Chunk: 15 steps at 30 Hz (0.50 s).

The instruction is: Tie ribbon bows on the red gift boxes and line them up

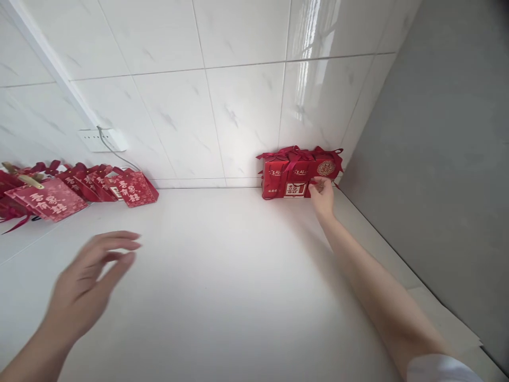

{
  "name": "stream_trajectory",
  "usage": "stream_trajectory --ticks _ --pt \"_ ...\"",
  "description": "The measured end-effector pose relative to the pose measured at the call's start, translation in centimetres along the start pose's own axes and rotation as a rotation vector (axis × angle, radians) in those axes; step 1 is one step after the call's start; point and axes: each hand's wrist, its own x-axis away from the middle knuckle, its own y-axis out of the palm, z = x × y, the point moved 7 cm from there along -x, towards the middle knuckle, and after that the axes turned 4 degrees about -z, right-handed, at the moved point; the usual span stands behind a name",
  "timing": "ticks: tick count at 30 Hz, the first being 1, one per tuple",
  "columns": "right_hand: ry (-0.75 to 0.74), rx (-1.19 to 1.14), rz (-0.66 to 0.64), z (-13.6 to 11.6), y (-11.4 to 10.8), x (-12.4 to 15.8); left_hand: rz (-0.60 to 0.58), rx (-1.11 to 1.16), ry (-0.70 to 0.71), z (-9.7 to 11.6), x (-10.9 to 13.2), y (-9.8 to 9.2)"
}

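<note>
Several red gift boxes [274,178] with dark red ribbon bows stand upright in a row against the tiled wall, at the back right. My right hand [323,197] reaches to the right end of this row. Its thumb and fingers are bent together at the lower front of the end box [326,165], which bears a round gold emblem; the exact contact is partly hidden. A pale panel with a red double-happiness character [294,190] shows left of the fingertips. Over the left part of the white tabletop, my left hand [93,273] hovers with fingers apart, holding nothing.
Red bags or boxes with white lettering [135,190] and ribbons lean along the wall at the left. Above them, a cable [115,151] runs from a wall socket [95,140]. A grey panel [433,159] bounds the white tabletop [214,276] on the right.
</note>
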Motion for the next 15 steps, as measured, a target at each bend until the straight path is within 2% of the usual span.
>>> stream_trajectory --ticks 2,4,6,8,9,11,13,15 --pt "0.016 0.08 0.141 0.4 -2.3 -1.8 -0.232 0.112 0.161 2.8 -1.3 4.3" --pt "0.044 0.15 0.229 0.9 -3.7 -3.1 -0.469 0.167 0.277 5.6 -1.9 8.4" --pt "0.085 0.206 0.262 1.5 -4.0 -4.1 -0.735 0.198 0.291 7.4 -1.9 12.7" --pt "0.119 0.25 0.267 2.0 -3.6 -5.0 -0.915 0.249 0.251 8.4 -1.9 16.4" --pt "0.127 0.271 0.27 2.2 -3.3 -5.4 -0.954 0.284 0.239 8.7 -2.1 18.1" --pt "0.122 0.31 0.285 2.1 -2.8 -6.1 -0.938 0.378 0.209 8.9 -2.8 20.9" --pt "0.101 0.343 0.305 1.6 -2.5 -6.7 -0.827 0.497 0.129 8.2 -3.9 23.2" --pt "0.07 0.372 0.314 1.0 -2.5 -7.3 -0.673 0.574 0.024 6.6 -4.9 25.1"
